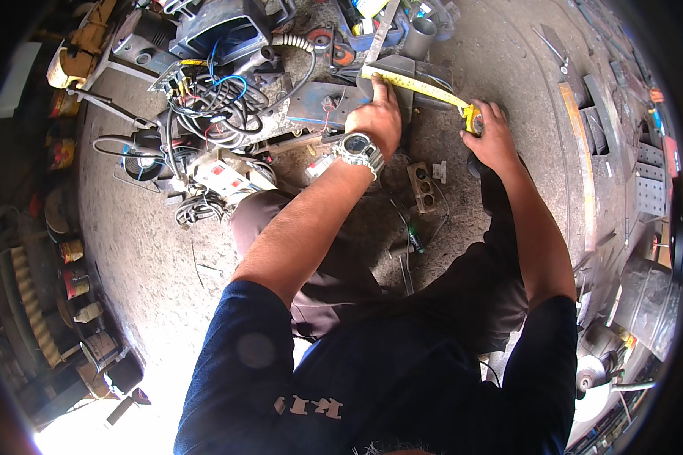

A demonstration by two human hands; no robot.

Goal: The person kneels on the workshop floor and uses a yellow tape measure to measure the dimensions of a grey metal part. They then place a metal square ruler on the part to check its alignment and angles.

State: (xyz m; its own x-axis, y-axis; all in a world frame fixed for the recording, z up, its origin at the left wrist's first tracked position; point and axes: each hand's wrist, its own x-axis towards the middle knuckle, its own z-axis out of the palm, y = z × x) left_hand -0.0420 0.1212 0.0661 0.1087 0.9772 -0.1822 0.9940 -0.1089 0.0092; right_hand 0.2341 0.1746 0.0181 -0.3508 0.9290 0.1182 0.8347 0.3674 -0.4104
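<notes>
While the right hand (495, 136) is closed around the yellow case of a tape measure (473, 119), its blade (426, 89) runs out leftward across a grey metal piece (391, 64) on the floor (159, 258), ahead of the person's knees and well in from the floor's left edge. The left hand (376, 123), with a wristwatch (358, 150) at its wrist, extends its index finger onto the blade near the free end; its other fingers are folded, and whether they grip anything cannot be told. Just beyond the metal piece stands a short grey tube (420, 36). On the side toward the floor's left edge lie a bluish plate (319, 103), a tangle of cables (224, 121) and a white power strip (224, 179). Between the knees and the hands rests a tan block with round holes (423, 189). Toward the floor's right edge lies a long, narrow brown strip (582, 163), with perforated plates (650, 178) beyond it.
</notes>
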